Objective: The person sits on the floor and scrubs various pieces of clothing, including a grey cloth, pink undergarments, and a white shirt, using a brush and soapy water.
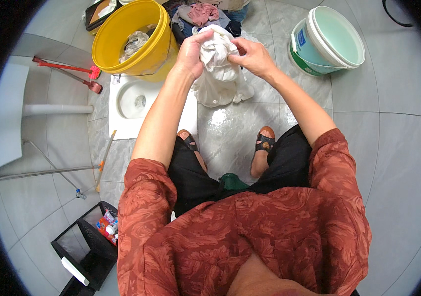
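Note:
My left hand (192, 53) grips one side of a bunched, wet white garment (216, 55), its thumb on top near the upper edge. On the other side, my right hand (253, 57) pinches the cloth between thumb and fingers. The lower part of the garment spreads down to the grey tiled floor and shows a button near its hem. A yellow bucket (101, 50) stands tilted in view to the left, with a wet whitish cloth (134, 44) in murky water. Behind my hands lies a heap of clothes with a pink piece (204, 14) on top.
A white squat toilet (116, 125) is set in the floor by my left foot. At the right stands a white-rimmed bucket (360, 51) of pale green liquid. Red-handled brushes (94, 73), a pole with an orange joint (101, 164) and a black rack (97, 266) are along the left.

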{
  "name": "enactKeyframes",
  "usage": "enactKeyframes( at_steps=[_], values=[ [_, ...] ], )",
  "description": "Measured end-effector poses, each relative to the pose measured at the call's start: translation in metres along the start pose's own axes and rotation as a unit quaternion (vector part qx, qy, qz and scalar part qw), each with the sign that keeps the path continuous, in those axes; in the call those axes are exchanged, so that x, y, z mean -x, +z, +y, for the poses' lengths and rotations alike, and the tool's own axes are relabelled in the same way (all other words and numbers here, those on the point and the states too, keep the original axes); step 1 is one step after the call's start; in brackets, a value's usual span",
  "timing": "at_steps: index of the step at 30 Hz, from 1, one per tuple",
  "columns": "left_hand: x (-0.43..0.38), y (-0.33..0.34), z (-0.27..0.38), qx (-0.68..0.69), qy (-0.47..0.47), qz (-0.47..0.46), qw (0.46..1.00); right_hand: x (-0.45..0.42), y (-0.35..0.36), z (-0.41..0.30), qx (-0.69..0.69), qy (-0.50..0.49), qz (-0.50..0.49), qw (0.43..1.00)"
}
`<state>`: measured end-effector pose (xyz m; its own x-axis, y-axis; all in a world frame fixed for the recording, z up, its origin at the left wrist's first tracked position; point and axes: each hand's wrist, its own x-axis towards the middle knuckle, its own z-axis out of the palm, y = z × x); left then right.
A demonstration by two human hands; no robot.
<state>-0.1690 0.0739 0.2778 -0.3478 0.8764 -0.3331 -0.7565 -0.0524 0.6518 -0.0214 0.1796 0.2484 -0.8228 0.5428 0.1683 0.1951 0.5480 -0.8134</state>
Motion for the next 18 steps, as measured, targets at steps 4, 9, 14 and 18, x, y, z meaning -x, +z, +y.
enactKeyframes(
  at_steps=[4,9,14,18],
  values=[
    [0.0,0.004,-0.002,-0.031,-0.004,-0.002,1.0,-0.009,-0.009,0.02,0.147,-0.012,0.086,0.985],
    [0.001,-0.001,0.0,-0.072,0.024,0.019,0.997,-0.014,-0.044,0.028,-0.064,0.079,0.134,0.986],
    [-0.003,0.0,-0.003,-0.09,0.012,0.003,0.996,-0.005,-0.005,0.021,0.044,0.0,-0.011,0.999],
    [-0.001,0.002,-0.001,-0.089,0.009,-0.018,0.996,-0.005,0.008,0.001,0.222,0.009,-0.025,0.975]
  ],
)
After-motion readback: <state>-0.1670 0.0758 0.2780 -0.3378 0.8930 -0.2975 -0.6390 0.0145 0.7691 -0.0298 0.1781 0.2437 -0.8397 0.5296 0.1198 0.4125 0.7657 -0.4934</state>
